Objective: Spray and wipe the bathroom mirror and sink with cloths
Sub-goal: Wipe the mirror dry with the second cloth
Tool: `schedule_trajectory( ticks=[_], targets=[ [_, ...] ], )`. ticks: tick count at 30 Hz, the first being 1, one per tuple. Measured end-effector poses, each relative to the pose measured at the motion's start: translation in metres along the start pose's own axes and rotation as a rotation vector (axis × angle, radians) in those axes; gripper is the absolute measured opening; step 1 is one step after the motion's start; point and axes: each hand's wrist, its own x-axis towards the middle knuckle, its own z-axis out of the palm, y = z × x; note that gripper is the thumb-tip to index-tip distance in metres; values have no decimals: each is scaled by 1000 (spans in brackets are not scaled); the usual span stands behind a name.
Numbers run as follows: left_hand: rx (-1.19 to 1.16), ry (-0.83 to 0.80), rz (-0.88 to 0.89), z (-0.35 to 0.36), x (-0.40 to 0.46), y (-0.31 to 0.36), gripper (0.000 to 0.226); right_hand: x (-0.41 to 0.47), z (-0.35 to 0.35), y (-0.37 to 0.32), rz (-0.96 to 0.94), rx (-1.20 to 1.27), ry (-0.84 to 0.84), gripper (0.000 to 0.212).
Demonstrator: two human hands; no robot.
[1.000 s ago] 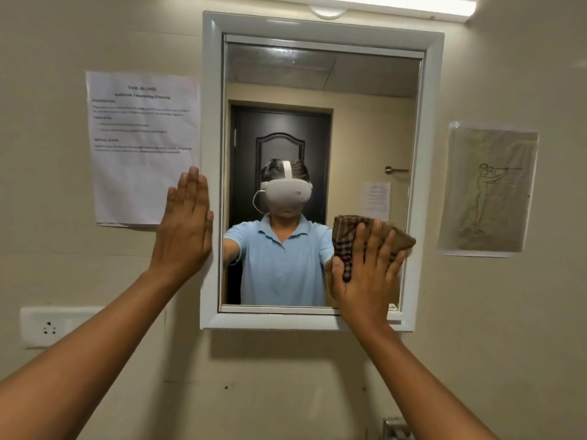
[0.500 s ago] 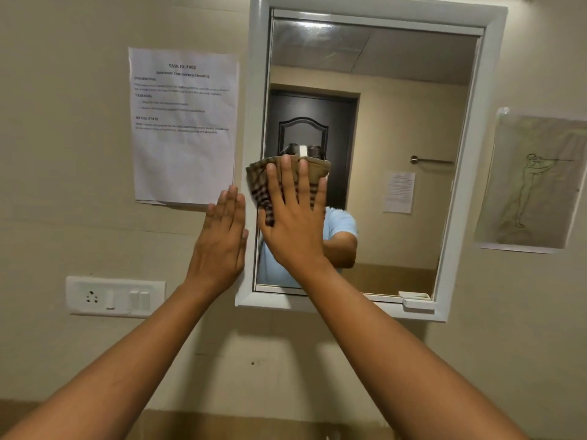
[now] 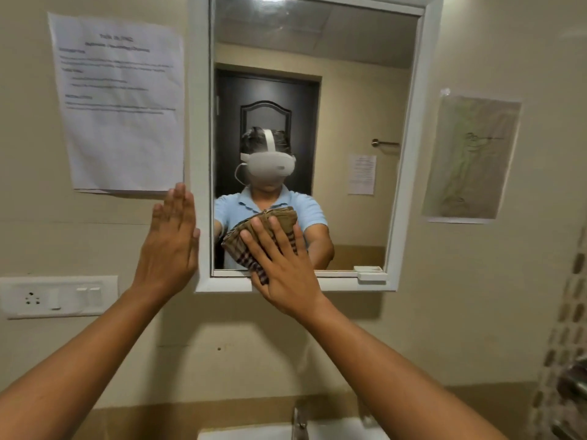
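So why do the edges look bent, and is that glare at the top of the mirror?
Head view: the wide-angle lens bows the mirror frame and stretches both forearms; a pale streaky sheen crosses the top of the mirror; the printed notice is too blurred to read; soft shadows fall on the wall under the frame.

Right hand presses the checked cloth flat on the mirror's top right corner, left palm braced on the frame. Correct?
Not quite. The head view shows the right hand pressing the checked cloth on the mirror's bottom left corner. The left hand is braced on the frame.
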Motion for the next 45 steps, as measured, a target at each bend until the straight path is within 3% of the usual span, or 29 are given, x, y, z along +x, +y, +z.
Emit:
schedule_trajectory(
  ticks=[4, 9, 15, 20, 26, 35, 45],
  targets=[
    [-18, 5, -12, 1, -1, 1, 63, -9, -13, 46, 164, -51, 43, 73],
    [-24, 11, -28, 2, -1, 2, 64, -26, -21, 96, 549, -31, 85, 74],
    [-32, 11, -27, 2, -2, 2, 64, -28, -17, 66, 1000, 56, 163, 72],
    [-36, 16, -30, 2, -1, 1, 63, -16, -14, 50, 1110, 100, 172, 75],
    [-66, 33, -25, 4, -2, 2, 62, -14, -2, 28, 988, 84, 148, 79],
    [-59, 4, -15, 4, -8, 0, 62, 17, 7, -59, 440, 82, 37, 70],
    [-159, -61, -49, 24, -56, 1, 62, -32, 13, -47, -120, 42, -3, 59]
  ],
)
